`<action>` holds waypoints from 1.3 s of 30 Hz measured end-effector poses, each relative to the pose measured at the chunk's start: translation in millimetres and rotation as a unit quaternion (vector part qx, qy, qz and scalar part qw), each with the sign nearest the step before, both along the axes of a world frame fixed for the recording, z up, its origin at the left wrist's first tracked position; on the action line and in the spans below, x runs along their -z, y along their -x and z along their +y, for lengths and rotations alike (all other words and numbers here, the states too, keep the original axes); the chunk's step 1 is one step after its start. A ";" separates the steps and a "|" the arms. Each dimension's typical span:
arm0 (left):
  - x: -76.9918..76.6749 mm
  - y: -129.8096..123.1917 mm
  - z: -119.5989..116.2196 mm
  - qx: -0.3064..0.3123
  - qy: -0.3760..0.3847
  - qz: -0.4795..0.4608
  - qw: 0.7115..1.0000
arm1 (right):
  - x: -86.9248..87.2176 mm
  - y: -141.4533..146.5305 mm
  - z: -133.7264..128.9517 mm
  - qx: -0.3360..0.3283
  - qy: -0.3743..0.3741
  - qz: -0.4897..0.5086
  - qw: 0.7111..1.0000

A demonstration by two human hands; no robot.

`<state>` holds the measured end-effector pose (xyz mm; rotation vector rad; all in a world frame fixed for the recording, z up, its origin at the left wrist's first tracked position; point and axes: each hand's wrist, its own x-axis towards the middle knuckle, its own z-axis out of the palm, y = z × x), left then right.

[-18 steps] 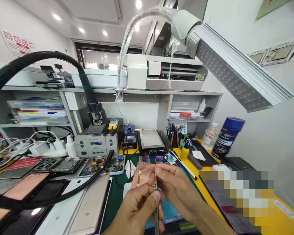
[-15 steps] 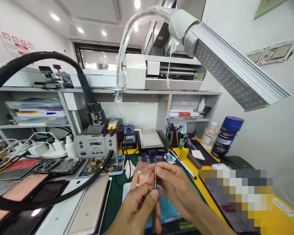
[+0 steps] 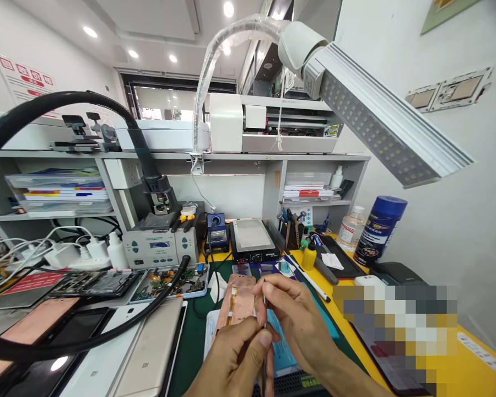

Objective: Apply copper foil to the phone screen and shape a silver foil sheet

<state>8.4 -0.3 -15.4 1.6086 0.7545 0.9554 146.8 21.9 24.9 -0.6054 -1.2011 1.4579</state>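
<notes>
A thin dark metal tool [image 3: 265,325] stands nearly upright between my two hands. My left hand [image 3: 242,353] is closed around its lower part, thumb pressed on it. The fingers of my right hand [image 3: 295,309] pinch near the tool's upper tip; anything tiny held there is too small to make out. Behind my fingers lies a copper-coloured phone panel [image 3: 240,298] with a gold flex strip [image 3: 232,303]. A blue sheet [image 3: 283,350] shows below my right hand.
Phones [image 3: 149,353] lie at the left under a black hose [image 3: 157,300]. A tray of parts [image 3: 169,282], a heating plate [image 3: 253,236] and a yellow bottle [image 3: 309,257] stand behind. At the right is a blue spray can [image 3: 380,231]; a lamp [image 3: 392,121] hangs above.
The camera view has shifted slightly. My hands and the tool sit a little further right in the picture, and more of the copper-coloured panel shows. Both hands keep their grip.
</notes>
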 end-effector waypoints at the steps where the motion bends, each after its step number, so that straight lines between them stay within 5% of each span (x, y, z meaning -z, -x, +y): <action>1: -1.2 -0.1 -0.5 0.002 0.005 -0.001 1.000 | -0.2 0.2 -0.5 0.000 0.000 -0.001 1.000; 7: -5.5 -0.8 -0.8 0.008 0.018 -0.014 1.000 | -0.7 -0.2 -0.7 -0.002 -0.003 0.000 1.000; 12: -6.7 2.3 4.0 0.033 0.105 -0.089 0.990 | -0.8 -3.2 3.1 -0.011 0.035 -0.015 0.999; 21: -18.7 7.4 4.0 0.087 0.315 -0.252 0.911 | -5.1 -8.6 5.1 -0.045 0.056 0.029 0.997; 39: -13.9 5.9 1.6 0.107 0.321 -0.242 0.909 | -5.5 -0.9 -1.6 -0.009 0.025 0.038 0.999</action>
